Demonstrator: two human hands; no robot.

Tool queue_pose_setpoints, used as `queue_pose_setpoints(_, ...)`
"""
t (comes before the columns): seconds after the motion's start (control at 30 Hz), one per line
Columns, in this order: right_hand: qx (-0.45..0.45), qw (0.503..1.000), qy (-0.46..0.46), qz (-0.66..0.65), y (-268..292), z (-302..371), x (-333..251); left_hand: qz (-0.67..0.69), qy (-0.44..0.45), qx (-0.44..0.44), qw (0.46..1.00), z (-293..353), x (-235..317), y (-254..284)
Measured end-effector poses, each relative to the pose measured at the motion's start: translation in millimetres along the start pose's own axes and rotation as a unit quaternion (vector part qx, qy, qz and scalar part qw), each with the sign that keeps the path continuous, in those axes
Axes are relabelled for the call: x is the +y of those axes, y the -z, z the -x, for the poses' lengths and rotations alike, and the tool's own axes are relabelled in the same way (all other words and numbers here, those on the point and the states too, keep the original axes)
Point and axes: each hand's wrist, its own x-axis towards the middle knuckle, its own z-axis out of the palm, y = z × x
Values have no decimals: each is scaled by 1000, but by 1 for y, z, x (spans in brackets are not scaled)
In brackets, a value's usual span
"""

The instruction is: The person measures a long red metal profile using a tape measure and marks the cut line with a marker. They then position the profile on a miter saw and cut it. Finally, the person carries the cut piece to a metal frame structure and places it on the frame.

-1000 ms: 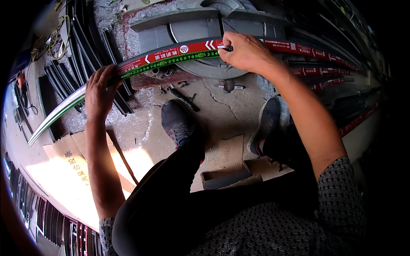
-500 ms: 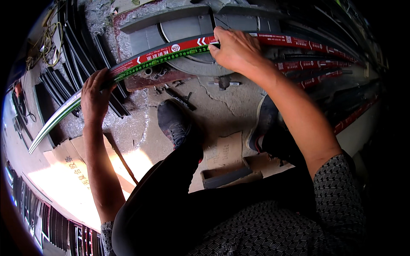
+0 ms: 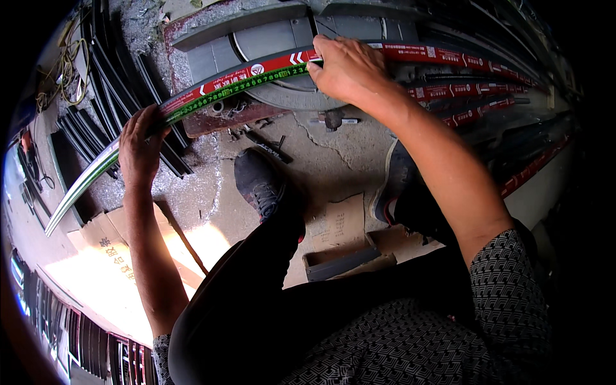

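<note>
Black cloth trousers [image 3: 234, 301] and a geometric-patterned sleeve [image 3: 507, 282] lie nearest, with creased brown cardboard [image 3: 339, 224] on the rough concrete floor [image 3: 311, 170] just past them. Beyond, a long, slim red-labelled strip [image 3: 279, 63] spans the two hands, its long axis running left to right and climbing away from the body toward the right (some of its bow may come from the lens). The left hand [image 3: 139, 147], nearer the body, wraps its fingers over the strip and the green tape blade [image 3: 256, 81] laid along its near edge. The right hand [image 3: 353, 70] clasps the strip across its width, thumb beside the tape; whether anything else is tucked inside cannot be told. Past the strip sits a grey metal machine base [image 3: 269, 43] with a curved, ridged plate [image 3: 289, 95], flanked by smooth dark profiles [image 3: 106, 70] at left and similar red-labelled lengths [image 3: 468, 91] at right.
</note>
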Motion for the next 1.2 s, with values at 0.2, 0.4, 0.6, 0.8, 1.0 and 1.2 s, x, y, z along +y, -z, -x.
queue_pose_setpoints(0.2,-9,1000,-2,2,1,-1,-1,4,9,-2,1000,1,-1,-2)
queue_pose_setpoints(0.4,-1,1000,-14,3,0,0,-3,2,9,-3,1000,1,-1,-2)
queue_pose_setpoints(0.6,-24,1000,-16,3,0,-5,0,9,16,-11,1000,-1,-1,0)
queue_pose_setpoints(0.8,-54,998,-30,-24,5,-8,1,12,17,-27,999,-1,0,4)
queue_pose_setpoints(1.0,-99,993,-49,-35,7,-15,1,38,43,-104,993,-7,8,20)
queue_pose_setpoints(1.2,-76,996,-21,-51,1,-14,7,-57,-78,-166,981,-25,55,40)
